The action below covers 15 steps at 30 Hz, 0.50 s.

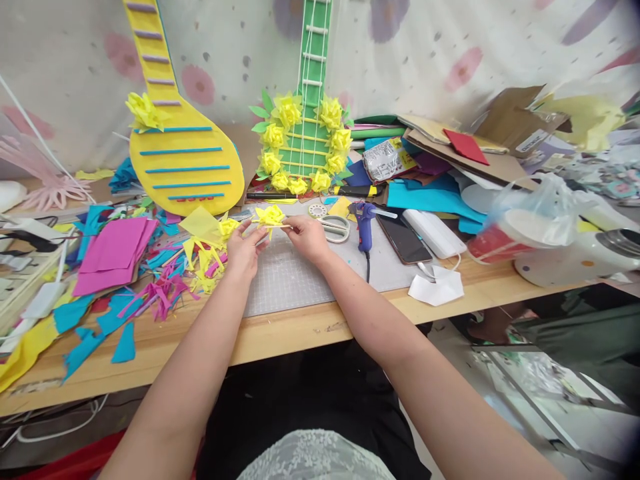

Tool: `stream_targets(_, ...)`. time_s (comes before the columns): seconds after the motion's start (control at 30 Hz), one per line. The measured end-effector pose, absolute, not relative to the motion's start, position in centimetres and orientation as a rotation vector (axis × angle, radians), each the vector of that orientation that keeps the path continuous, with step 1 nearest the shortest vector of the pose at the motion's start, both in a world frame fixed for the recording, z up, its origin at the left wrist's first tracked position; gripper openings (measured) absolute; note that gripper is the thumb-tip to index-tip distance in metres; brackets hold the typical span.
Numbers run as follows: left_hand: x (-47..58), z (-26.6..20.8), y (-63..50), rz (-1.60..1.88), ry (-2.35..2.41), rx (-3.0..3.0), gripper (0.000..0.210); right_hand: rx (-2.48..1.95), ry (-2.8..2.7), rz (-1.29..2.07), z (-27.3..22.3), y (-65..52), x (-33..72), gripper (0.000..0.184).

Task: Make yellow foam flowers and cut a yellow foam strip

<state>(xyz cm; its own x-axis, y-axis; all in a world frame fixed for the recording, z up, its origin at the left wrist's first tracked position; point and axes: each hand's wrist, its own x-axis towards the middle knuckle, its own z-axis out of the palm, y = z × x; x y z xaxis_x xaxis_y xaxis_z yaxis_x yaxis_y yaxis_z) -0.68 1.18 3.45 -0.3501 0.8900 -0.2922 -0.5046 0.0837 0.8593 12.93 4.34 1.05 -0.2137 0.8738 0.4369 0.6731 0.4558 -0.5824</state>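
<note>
Over the grey cutting mat (285, 290), a yellow paper flower (270, 215) is held between my two hands. My left hand (243, 251) grips it from the left, with thumb and fingers bent around its lower side. From the right, my right hand (307, 237) pinches the flower's lower edge, where a thin pale strip shows between the hands. Another yellow flower (228, 227) is just behind my left fingers. Scissors with pale handles (336, 229) lie right of my right hand, and a blue glue gun (365, 227) is beyond them.
A yellow lute-shaped craft (187, 157) and a green one ringed with yellow flowers (306, 143) lean at the back. Magenta sheets (113, 257) and coloured scraps (163, 290) cover the left. At right are a phone (405, 237), a white power bank (434, 233) and a bagged cup (505, 233).
</note>
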Motion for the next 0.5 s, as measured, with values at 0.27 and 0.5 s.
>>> stream_targets(0.27,-0.48,2.96,1.09,1.682,1.228,0.615,0.048,-1.267,-1.978,0.41,1.01,4.42,12.87,0.019)
stream_targets(0.5,-0.59,2.61,1.36,1.754,1.2,0.633,0.04,-1.294,-1.955,0.577,0.97,4.27,12.39,0.02)
